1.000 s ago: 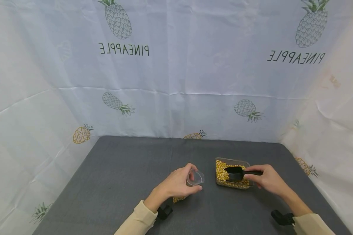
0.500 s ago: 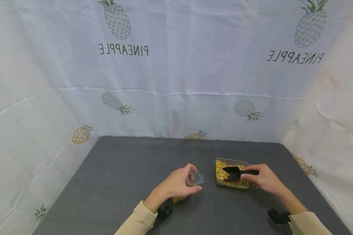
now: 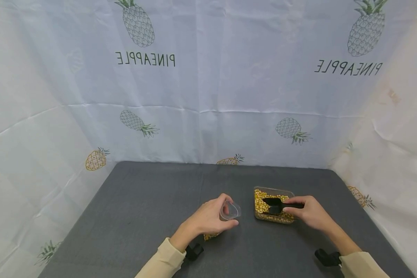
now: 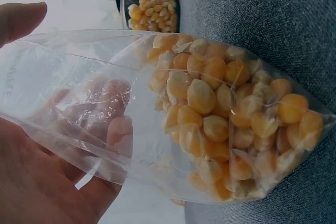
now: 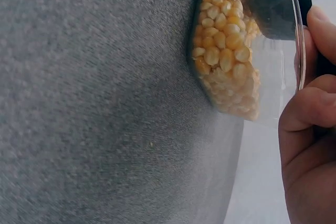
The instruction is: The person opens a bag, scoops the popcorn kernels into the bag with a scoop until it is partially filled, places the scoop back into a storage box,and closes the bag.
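Note:
My left hand (image 3: 210, 216) holds a clear plastic bag (image 4: 142, 129) upright by its top, thumb and fingers spread around the gaping mouth. Corn kernels (image 4: 210, 114) fill the bag's lower part, which rests on the table. Over to the right, my right hand (image 3: 312, 213) grips the handle of a black scoop (image 3: 273, 202). The scoop's blade lies among kernels (image 5: 223, 30) in a clear rectangular container (image 5: 273, 72). In the right wrist view, the curled fingers are beside the container's rim, and the blade shows dark through the wall.
Both things stand on a dark grey table (image 3: 153, 200), with a gap between bag and container. A pale pineapple-print curtain (image 3: 208, 85) hangs behind the table and along both sides. Black wrist devices, such as the left one (image 3: 194, 251), sit under both wrists.
My right hand has shifted slightly left, carrying the scoop a little further left across the kernels. My left hand and the bag have stayed in place.

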The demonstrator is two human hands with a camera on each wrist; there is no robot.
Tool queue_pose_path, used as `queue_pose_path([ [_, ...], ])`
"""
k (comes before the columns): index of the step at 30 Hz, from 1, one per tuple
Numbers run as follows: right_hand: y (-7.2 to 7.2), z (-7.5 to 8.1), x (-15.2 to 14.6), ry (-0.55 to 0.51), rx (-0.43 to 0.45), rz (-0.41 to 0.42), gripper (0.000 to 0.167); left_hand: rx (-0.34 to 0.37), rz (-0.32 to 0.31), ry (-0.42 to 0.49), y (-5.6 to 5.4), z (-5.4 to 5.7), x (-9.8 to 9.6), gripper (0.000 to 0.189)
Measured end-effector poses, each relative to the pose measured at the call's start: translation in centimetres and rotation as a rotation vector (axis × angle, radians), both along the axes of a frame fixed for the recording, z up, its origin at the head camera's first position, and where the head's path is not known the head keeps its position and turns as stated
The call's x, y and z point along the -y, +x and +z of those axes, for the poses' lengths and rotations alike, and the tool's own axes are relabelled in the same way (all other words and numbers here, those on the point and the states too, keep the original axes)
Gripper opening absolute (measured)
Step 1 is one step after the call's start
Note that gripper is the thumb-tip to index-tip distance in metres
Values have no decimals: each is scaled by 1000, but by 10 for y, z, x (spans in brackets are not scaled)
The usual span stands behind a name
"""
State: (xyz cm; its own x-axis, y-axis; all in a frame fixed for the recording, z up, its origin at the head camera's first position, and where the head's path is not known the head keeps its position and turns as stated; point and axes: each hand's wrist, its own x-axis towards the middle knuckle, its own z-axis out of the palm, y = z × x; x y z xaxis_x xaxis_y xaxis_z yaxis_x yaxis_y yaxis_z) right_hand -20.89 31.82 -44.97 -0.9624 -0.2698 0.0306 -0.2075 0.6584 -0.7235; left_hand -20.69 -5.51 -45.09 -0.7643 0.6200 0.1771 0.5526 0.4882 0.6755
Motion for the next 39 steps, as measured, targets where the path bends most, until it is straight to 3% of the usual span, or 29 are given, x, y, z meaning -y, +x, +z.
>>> queue_pose_path([
  [9,1,-5,1,-30,-6,-49,38,17,-3,3,0,1,1,54],
  [21,5,-7,-2,-242,114,-102,48,14,-3,2,0,2,0,54],
  [39,13,-13,-11,-333,52,-117,44,3,2,3,0,1,0,52],
])
